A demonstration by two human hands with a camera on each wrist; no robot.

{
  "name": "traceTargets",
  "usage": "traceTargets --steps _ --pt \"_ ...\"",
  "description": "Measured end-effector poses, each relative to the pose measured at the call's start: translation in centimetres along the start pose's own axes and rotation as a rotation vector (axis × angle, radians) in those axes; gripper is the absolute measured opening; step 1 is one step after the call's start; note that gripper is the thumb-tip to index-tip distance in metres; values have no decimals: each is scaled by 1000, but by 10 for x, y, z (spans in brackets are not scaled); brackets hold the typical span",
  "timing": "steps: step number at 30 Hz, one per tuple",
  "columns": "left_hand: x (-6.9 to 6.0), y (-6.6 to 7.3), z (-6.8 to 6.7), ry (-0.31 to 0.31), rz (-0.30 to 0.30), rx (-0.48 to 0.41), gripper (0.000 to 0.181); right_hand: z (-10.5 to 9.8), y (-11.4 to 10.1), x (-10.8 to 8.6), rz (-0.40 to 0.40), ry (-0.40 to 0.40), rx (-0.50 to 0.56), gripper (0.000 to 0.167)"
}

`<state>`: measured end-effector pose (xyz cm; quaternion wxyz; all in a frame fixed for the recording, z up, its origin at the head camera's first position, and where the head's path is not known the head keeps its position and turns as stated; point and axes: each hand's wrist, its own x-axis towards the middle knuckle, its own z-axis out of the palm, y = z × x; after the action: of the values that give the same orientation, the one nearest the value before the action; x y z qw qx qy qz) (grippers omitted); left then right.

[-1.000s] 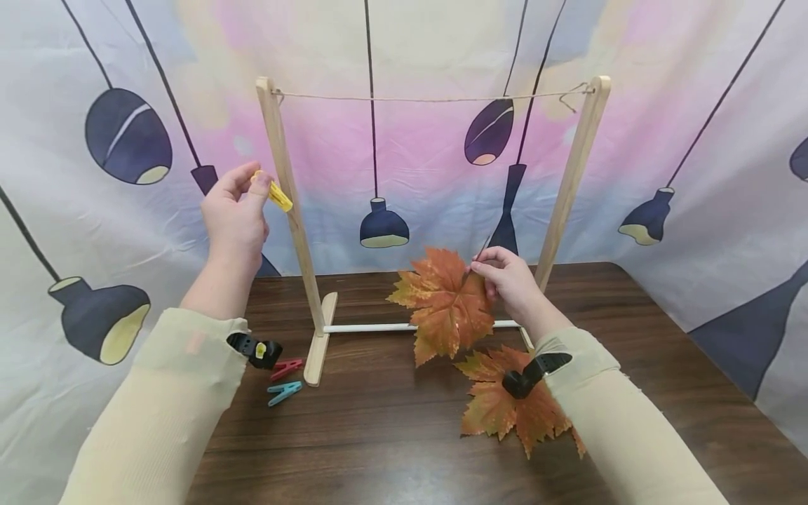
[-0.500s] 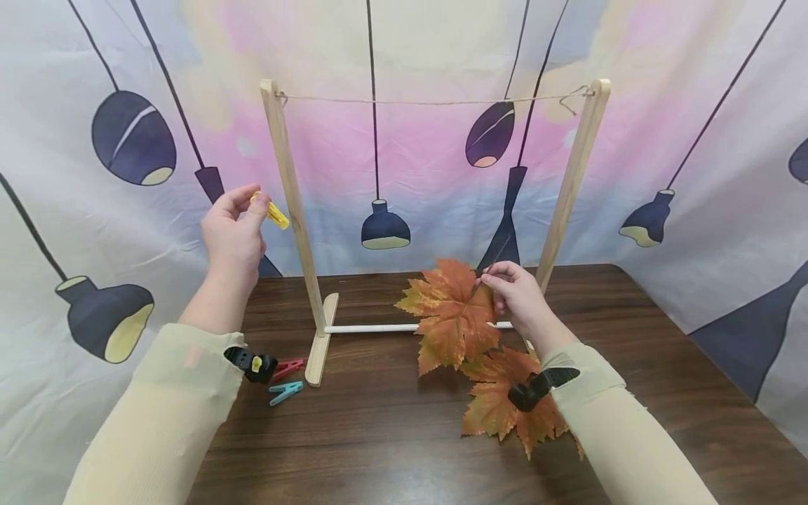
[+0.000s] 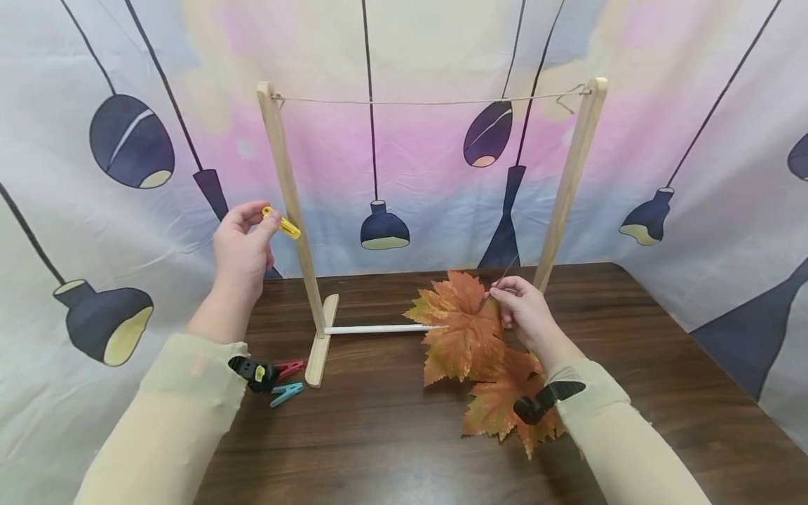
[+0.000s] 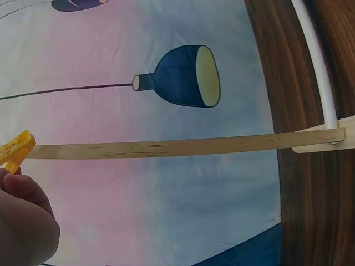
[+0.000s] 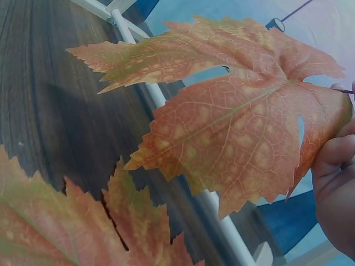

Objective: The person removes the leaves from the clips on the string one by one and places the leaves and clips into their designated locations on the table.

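Observation:
Near the left post of the wooden stand, my left hand pinches a yellow clothespin between thumb and fingers; the left wrist view also shows this clothespin. My right hand holds an orange artificial maple leaf by its thin stem, in front of the white crossbar. In the right wrist view the held leaf spreads wide, raised over the table. Beneath it, a second maple leaf lies on the table, partly covered by the held leaf and the right wrist.
The wooden stand carries a thin string between its post tops and a white crossbar low down. A red clothespin and a blue clothespin lie on the brown table. A printed curtain hangs behind.
My right hand has lowered the maple leaf and shifted it slightly right, over the lying leaf. The left hand has come down along the post with the yellow clothespin.

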<state>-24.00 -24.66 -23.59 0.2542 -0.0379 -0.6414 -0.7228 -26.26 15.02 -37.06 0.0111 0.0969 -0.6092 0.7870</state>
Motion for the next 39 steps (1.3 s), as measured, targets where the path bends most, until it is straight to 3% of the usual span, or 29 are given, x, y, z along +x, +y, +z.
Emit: traceTargets --steps 7,19,30,39 --pt "-4 -14 -5 -44 -29 149 46 -8 6 -6 20 13 -23 14" --pt "-14 -39 -8 -109 -29 312 41 -20 22 -17 79 58 -8 13" --pt "-18 -50 -14 -171 -24 343 36 -24 31 -22 80 58 -7 14" --pt "-22 -59 -19 -202 -83 395 40 -28 34 -27 110 64 -36 11"
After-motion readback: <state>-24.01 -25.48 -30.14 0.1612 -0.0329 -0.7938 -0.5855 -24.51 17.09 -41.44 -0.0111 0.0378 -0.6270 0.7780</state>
